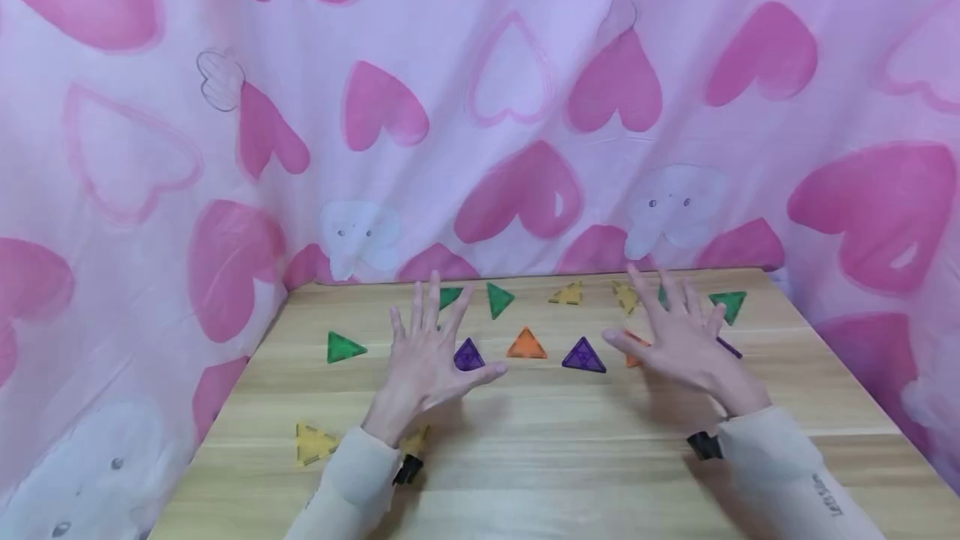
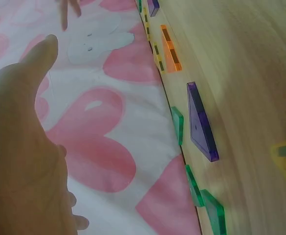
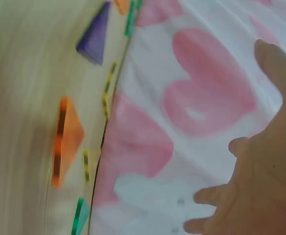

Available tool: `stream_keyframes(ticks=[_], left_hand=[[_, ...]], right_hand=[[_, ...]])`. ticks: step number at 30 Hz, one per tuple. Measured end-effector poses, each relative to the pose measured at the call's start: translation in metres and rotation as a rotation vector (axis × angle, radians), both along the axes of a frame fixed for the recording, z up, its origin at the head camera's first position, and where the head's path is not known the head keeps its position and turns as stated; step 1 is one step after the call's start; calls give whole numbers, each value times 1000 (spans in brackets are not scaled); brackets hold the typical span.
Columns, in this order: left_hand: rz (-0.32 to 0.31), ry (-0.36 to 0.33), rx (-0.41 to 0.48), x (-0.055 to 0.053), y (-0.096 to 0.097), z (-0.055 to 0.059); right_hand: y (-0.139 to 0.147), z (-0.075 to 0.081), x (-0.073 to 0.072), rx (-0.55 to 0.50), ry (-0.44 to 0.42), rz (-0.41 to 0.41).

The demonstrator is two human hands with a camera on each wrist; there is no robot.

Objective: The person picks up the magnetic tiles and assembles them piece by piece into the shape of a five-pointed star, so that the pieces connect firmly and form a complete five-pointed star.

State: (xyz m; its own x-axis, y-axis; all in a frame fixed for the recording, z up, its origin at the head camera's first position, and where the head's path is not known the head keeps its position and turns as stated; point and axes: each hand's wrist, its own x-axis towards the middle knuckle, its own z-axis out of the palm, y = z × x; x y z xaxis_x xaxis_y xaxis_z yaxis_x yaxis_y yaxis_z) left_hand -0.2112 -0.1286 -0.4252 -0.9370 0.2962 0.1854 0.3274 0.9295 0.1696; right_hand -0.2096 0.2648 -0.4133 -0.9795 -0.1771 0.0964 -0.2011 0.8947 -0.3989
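Both hands are held above the table with fingers spread, and neither holds anything. Beneath my left hand (image 1: pixel 423 361), a purple triangle tile (image 1: pixel 468 354) shows between thumb and forefinger, and a green triangle tile (image 1: pixel 450 297) lies behind the fingertips. My right hand (image 1: pixel 682 340) partly hides an orange triangle tile (image 1: pixel 634 350) and a purple tile (image 1: pixel 730 347). Between the hands lie another orange triangle tile (image 1: pixel 527 344) and a purple triangle tile (image 1: pixel 584 356). In the left wrist view, the left thumb (image 2: pixel 42 54) points away from the tiles.
More translucent triangle tiles lie along the back edge: a green one (image 1: pixel 499 300), yellow ones (image 1: pixel 567 293) and a green one at right (image 1: pixel 728 305). Nearer on the left are a green tile (image 1: pixel 345 347) and a yellow tile (image 1: pixel 315 443). A heart-patterned curtain (image 1: pixel 517 190) hangs behind the wooden table (image 1: pixel 555 473).
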Motion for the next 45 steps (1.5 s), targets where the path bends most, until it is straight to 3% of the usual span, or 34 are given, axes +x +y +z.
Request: stream_keyframes(ticks=[6,11,16,20,26,30,34,40,45], left_hand=[[16,-25,51,7,-8,-8],[-15,-2,89,3,-5,-8],[-42,-10,138,-2,7,-7],[-82,-18,152,-7,31,-1],[-181,7,148,-22,80,4],[-238,-36,186,-25,108,-6],[-282,-56,141,-30,139,-19],[-353,-103,125,-40,177,-28],[-411,-182,204,-54,197,-37]], right_hand=[[52,-3,1,-98,-44,-27],[98,-21,8,-122,-93,-63],[118,-44,9,-63,-126,-70],[122,-57,10,-82,-198,-90],[121,-59,6,-61,-167,-136],[114,-59,-1,-94,-174,-126],[108,-66,-7,-152,-164,-93],[108,-74,-8,-140,-118,-63],[112,-74,-8,-203,-198,-83]])
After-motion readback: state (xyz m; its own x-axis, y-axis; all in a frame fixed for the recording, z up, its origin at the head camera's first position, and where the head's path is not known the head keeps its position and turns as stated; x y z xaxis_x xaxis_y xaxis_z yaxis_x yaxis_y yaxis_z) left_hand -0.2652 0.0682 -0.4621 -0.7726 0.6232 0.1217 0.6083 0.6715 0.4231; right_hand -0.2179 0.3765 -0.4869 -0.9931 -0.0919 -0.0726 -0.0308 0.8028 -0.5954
